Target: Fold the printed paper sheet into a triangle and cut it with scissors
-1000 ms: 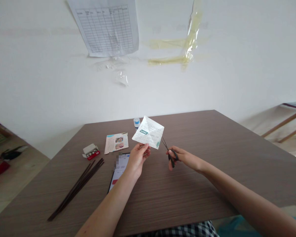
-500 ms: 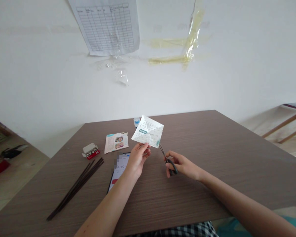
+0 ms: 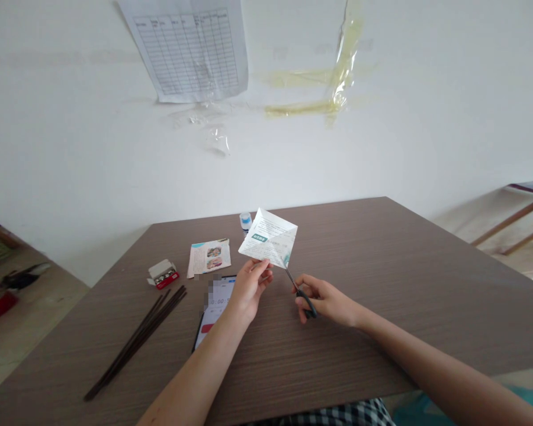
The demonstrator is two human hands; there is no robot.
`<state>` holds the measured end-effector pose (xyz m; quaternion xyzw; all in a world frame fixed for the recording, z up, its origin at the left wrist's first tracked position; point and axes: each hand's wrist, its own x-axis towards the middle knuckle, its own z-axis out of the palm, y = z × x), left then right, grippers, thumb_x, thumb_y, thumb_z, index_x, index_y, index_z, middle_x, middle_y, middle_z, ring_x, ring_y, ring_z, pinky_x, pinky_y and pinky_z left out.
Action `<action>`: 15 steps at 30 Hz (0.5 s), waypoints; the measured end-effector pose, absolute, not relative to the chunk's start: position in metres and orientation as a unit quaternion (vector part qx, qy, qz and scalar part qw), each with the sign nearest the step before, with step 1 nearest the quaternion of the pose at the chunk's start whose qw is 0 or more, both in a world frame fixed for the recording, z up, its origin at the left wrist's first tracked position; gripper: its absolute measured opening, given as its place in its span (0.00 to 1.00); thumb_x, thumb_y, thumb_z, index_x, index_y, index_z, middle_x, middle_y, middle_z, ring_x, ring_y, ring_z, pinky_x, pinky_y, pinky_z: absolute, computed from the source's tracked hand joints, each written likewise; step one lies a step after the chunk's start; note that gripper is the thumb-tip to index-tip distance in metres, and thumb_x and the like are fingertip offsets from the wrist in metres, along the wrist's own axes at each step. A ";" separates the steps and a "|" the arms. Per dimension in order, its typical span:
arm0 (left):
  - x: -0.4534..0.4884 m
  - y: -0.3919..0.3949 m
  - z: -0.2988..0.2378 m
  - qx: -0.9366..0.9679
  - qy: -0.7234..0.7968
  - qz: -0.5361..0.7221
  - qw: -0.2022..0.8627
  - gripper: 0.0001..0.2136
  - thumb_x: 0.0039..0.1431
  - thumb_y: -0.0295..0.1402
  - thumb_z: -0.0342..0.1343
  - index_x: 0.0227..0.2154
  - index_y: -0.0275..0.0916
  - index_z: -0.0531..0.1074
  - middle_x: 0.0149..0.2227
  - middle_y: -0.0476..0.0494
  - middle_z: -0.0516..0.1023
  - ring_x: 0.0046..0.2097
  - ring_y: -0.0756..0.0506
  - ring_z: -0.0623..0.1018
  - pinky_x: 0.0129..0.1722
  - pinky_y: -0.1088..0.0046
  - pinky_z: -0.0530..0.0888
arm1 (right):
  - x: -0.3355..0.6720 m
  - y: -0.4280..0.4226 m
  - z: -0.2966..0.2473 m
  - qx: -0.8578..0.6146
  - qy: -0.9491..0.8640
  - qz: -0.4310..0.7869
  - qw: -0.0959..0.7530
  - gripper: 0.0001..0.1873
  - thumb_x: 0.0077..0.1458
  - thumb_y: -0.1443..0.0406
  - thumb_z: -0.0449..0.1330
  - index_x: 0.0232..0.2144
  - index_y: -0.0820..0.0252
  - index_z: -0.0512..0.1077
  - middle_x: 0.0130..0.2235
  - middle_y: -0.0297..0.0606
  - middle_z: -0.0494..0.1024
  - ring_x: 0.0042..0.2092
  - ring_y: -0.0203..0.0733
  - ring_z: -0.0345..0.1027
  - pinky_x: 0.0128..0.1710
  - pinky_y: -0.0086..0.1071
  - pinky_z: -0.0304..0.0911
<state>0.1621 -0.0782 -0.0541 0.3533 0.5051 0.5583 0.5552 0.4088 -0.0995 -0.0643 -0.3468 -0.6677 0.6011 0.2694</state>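
My left hand [image 3: 250, 290] pinches a folded sheet of printed paper [image 3: 269, 238], held up above the table. It has a teal label and small text. My right hand [image 3: 322, 300] grips black-handled scissors [image 3: 304, 299] by the loops. Their thin blades point up and to the left, and the tips reach the lower right edge of the paper. Whether the blades are cutting the paper is too hard to tell at this size.
On the brown wood-grain table [image 3: 382, 284] lie a phone [image 3: 216, 309] showing a timer, a printed leaflet [image 3: 209, 258], a small red and white box [image 3: 163, 273], a bundle of dark sticks [image 3: 135, 343] and a small bottle [image 3: 246, 222].
My right hand has moved left and lower, bringing the scissor tips from beside the paper to its lower right edge. The paper and my left hand have barely moved.
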 end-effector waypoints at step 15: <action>0.162 -0.081 -0.054 0.367 0.501 0.551 0.558 0.16 0.60 0.43 0.85 0.38 0.45 0.83 0.41 0.42 0.90 0.43 0.40 0.90 0.49 0.61 0.89 | 0.410 -0.099 -0.065 -0.341 -0.672 0.601 0.266 0.30 0.67 0.37 0.78 0.48 0.47 0.72 0.32 0.37 0.90 0.34 0.52 0.75 0.40 0.46 0.64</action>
